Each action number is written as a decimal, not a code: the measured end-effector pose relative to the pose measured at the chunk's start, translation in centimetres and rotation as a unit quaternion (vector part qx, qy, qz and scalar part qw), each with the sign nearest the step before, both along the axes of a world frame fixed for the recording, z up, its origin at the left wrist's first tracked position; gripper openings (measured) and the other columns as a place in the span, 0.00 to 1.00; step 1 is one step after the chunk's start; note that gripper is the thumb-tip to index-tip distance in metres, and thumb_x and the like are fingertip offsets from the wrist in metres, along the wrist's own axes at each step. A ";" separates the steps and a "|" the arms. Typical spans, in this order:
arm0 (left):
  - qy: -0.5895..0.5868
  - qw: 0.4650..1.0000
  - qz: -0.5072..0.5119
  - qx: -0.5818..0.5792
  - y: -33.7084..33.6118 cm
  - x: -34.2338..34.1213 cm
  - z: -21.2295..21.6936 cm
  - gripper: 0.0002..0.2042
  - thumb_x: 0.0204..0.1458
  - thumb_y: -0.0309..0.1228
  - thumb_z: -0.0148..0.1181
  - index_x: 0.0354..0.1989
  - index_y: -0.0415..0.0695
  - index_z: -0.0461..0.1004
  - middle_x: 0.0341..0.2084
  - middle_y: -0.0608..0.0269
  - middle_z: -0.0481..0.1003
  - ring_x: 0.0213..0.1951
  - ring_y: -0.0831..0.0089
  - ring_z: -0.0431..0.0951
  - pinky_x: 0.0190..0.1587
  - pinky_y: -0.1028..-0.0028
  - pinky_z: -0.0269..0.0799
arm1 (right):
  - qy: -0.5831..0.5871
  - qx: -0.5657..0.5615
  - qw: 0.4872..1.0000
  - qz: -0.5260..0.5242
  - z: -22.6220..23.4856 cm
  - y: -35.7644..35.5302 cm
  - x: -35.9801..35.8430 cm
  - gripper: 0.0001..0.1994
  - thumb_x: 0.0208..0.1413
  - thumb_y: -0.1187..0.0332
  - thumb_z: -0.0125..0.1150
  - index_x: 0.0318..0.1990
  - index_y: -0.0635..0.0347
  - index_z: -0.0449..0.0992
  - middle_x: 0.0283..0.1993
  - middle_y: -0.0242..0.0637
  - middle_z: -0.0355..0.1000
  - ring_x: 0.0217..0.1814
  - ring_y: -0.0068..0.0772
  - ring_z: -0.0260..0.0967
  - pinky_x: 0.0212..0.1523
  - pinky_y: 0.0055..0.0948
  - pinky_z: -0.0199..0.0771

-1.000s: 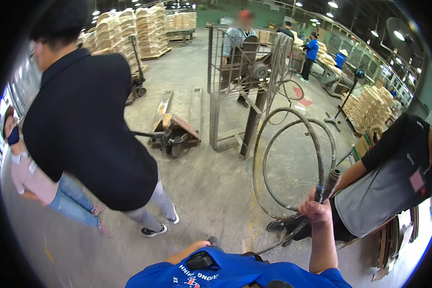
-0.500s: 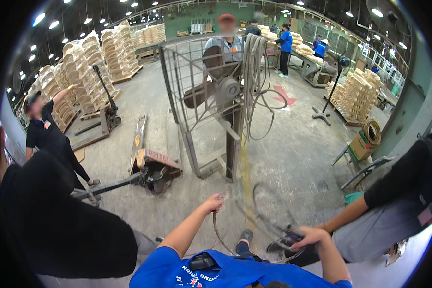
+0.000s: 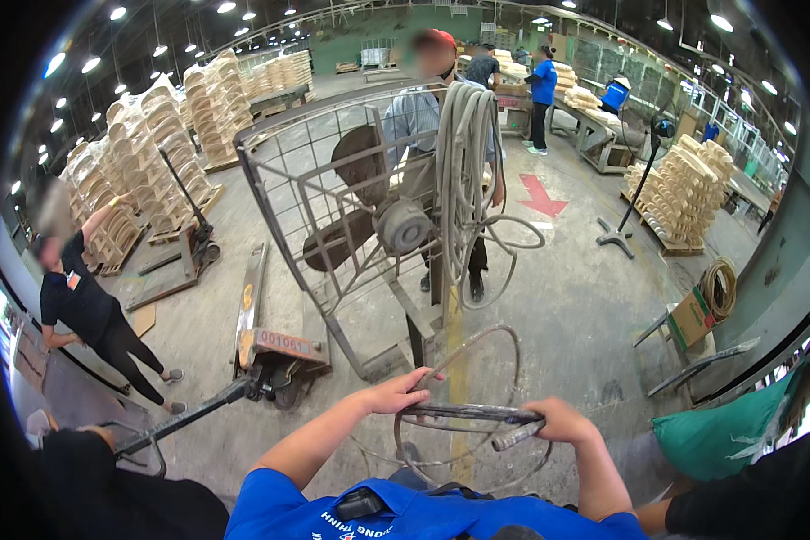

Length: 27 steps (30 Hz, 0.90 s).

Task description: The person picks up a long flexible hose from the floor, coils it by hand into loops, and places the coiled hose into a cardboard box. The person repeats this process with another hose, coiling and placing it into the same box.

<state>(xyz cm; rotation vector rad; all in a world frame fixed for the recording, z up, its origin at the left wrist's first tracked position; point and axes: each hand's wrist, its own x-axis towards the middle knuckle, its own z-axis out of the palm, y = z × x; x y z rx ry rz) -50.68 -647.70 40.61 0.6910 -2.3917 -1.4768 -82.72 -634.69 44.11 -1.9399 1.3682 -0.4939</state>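
Observation:
A dark, worn cable (image 3: pixel 486 412) is stretched in several strands between my hands, with loose loops hanging below and one rising above. My left hand (image 3: pixel 398 394) is closed round the cable at one side. At the other side my right hand (image 3: pixel 562 421) grips the same strands, and a thicker grey end (image 3: pixel 518 434) sticks out beside its fingers. Ahead stands a large caged industrial fan (image 3: pixel 403 227) with broad brown blades, tilted on its metal frame. A thick coil of grey cable (image 3: pixel 466 153) hangs over its right side.
A person in a red cap (image 3: pixel 414 112) stands behind the fan. At left are a pallet jack (image 3: pixel 283 346) and a person in black (image 3: pixel 76 283). Stacked wooden parts (image 3: pixel 153 148) stand farther back. At right are a green sack (image 3: pixel 724 427) and a carton (image 3: pixel 693 319).
My right hand has come inward and up with the gathered cable, and my left hand now grips it too. The fan appears more tilted, and the people beside me have shifted outward.

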 end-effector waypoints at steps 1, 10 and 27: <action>0.014 0.996 -0.006 0.090 -1.2 -0.4 0.9 0.18 0.60 0.33 0.42 0.58 0.50 0.54 0.28 0.64 0.68 0.32 0.74 0.71 0.40 0.73 0.67 | 0.031 -0.056 0.997 -0.031 1.1 -1.4 -0.4 0.13 0.39 0.72 0.61 0.37 0.57 0.74 0.27 0.44 0.72 0.33 0.48 0.69 0.35 0.35 0.68; 0.121 0.922 -0.212 0.302 -10.5 -5.2 3.4 0.31 0.56 0.51 0.43 0.63 0.48 0.45 0.13 0.70 0.60 0.15 0.81 0.63 0.19 0.81 0.59 | 0.072 -0.245 0.938 -0.233 8.0 -12.8 -1.5 0.15 0.33 0.76 0.61 0.35 0.59 0.73 0.41 0.40 0.66 0.29 0.39 0.64 0.31 0.33 0.65; 0.311 0.858 -0.007 0.409 -20.7 -7.1 3.4 0.47 0.44 0.70 0.37 0.59 0.38 0.59 0.54 0.54 0.65 0.58 0.66 0.61 0.61 0.65 0.52 | -0.027 -0.191 0.975 -0.112 9.0 -23.1 -13.5 0.15 0.37 0.71 0.68 0.36 0.63 0.74 0.21 0.32 0.63 0.25 0.25 0.63 0.29 0.24 0.63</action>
